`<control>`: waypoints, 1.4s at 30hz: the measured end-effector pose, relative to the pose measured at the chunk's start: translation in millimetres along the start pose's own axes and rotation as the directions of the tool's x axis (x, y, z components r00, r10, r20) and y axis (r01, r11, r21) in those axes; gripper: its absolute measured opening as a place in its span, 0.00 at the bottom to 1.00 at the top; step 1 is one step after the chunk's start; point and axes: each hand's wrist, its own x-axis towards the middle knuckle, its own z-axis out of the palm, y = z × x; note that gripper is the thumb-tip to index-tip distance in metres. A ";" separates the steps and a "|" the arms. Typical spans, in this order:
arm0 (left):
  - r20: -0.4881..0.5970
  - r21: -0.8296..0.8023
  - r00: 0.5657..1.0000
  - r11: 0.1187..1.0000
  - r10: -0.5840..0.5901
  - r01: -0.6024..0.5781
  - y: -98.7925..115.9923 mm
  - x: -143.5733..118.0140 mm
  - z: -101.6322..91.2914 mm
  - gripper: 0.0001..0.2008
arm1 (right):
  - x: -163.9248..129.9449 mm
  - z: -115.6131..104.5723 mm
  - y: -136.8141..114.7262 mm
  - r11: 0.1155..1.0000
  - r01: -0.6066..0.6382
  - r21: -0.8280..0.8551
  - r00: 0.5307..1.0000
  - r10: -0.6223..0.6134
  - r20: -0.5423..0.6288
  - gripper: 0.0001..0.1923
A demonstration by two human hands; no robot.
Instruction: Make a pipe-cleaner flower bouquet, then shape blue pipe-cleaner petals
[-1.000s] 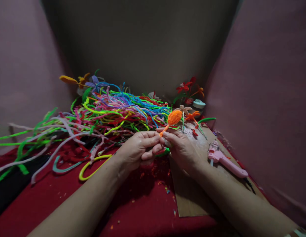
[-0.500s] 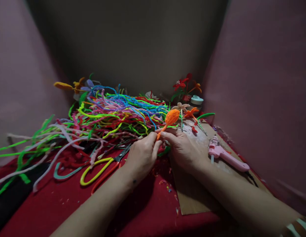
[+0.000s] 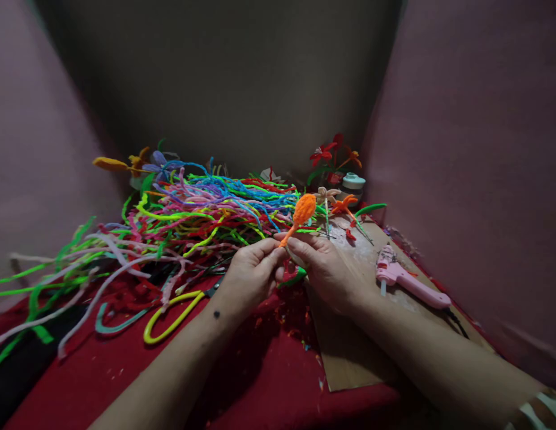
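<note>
Both hands have drifted slightly left; the left hand (image 3: 251, 272) and right hand (image 3: 325, 269) still pinch the stem of the orange bud (image 3: 303, 210), held above the tabletop (image 3: 278, 382). Its head looks wound; stem unfinished. Scissors (image 3: 179, 310) lie nearby.

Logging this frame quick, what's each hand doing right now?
Left hand: closed, pinching the stem of the fuzzy orange pipe-cleaner bud.
Right hand: closed, pinching the same stem.
</note>
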 end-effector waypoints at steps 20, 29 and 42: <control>0.508 -0.535 0.860 0.763 -0.053 0.363 -0.4 -2.7 -18.0 0.09 | -2.0 -2.0 0.9 0.995 0.103 -0.010 0.993 -0.102 0.065 0.08; -0.075 0.571 0.916 0.770 0.394 -0.284 -12.9 -1.9 -1.6 0.09 | -1.2 2.2 1.0 0.997 0.073 0.015 0.994 -0.071 -0.085 0.06; -0.096 0.562 0.905 0.773 0.415 -0.295 -13.8 0.1 -3.8 0.10 | -0.4 0.7 0.7 1.000 0.016 0.009 1.000 -0.015 -0.010 0.08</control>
